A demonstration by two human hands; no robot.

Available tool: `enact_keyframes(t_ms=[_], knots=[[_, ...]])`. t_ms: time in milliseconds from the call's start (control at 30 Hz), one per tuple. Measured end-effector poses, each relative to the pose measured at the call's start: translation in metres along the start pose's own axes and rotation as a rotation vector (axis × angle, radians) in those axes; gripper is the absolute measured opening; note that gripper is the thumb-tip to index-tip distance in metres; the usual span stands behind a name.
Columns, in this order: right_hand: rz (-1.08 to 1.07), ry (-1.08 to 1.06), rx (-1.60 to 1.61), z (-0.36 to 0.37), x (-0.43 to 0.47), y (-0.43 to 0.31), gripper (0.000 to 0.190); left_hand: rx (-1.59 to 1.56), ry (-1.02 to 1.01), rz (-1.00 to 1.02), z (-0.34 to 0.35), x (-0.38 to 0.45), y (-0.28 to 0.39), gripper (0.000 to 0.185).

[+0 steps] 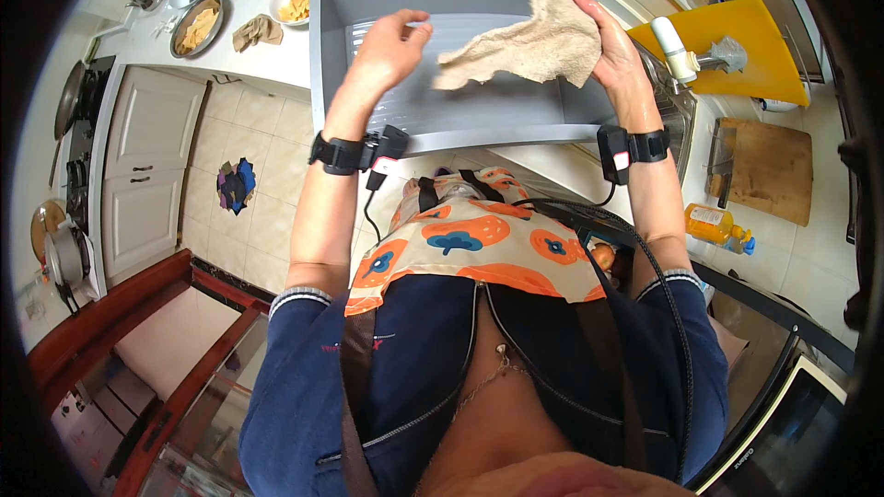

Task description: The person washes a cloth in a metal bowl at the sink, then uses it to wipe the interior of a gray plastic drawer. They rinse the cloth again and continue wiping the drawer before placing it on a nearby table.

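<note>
Before me is a large grey plastic bin [476,114], lying so that its hollow inside faces up towards me. My right hand [615,48] grips a damp-looking beige cloth [552,41] at its right edge. The cloth hangs spread over the bin's inside, with one corner stretching left and slightly blurred. My left hand [397,48] is raised over the bin's left part, fingers loosely curled and apart, with nothing in it. A gap separates it from the cloth. Water glistens on my right wrist and palm.
Left on the white counter stand a pan [198,26] and a white bowl [293,3], both with yellowish pieces, beside a crumpled brown cloth [257,32]. On the right are a faucet [673,48], a yellow cutting board [739,48], a wooden board [770,169] and a yellow bottle [711,224].
</note>
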State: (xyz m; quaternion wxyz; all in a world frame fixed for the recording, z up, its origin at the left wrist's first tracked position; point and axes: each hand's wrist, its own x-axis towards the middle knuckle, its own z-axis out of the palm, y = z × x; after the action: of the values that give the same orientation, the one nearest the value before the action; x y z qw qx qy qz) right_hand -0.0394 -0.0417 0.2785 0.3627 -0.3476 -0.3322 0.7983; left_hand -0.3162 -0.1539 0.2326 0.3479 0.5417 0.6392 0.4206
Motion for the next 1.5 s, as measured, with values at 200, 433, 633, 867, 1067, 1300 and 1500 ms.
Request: enact_keyframes(t_ms=[200,433,633,867,1067,1300,1500], knots=[[0.322,-0.050,-0.358,-0.029,0.027,-0.026,0.038,-0.100,0.127,-0.039,-0.056,-0.038,-0.025,0.030],[0.440,0.022,-0.267,-0.070,0.041,-0.025,0.033,-0.028,0.386,-0.187,-0.085,-0.083,-0.052,0.026],[0.426,0.139,-0.081,-0.045,0.031,-0.020,0.029,-0.190,0.142,0.001,-0.080,-0.057,-0.021,0.028],[0.421,-0.024,-0.136,0.038,0.030,-0.016,0.034,0.008,-0.151,0.446,-0.032,0.017,0.011,0.057],[0.043,0.025,-0.790,0.077,0.049,-0.014,0.034,-0.677,-0.483,-0.017,-0.037,0.033,0.001,0.035],[-0.770,-0.147,-1.377,0.112,0.015,0.027,0.012,-1.086,-0.435,-0.320,-0.046,0.012,0.003,0.027],[-0.991,-0.234,-1.526,0.140,0.004,0.044,0.013,-1.159,-0.392,-0.434,-0.046,0.005,0.017,0.020]])
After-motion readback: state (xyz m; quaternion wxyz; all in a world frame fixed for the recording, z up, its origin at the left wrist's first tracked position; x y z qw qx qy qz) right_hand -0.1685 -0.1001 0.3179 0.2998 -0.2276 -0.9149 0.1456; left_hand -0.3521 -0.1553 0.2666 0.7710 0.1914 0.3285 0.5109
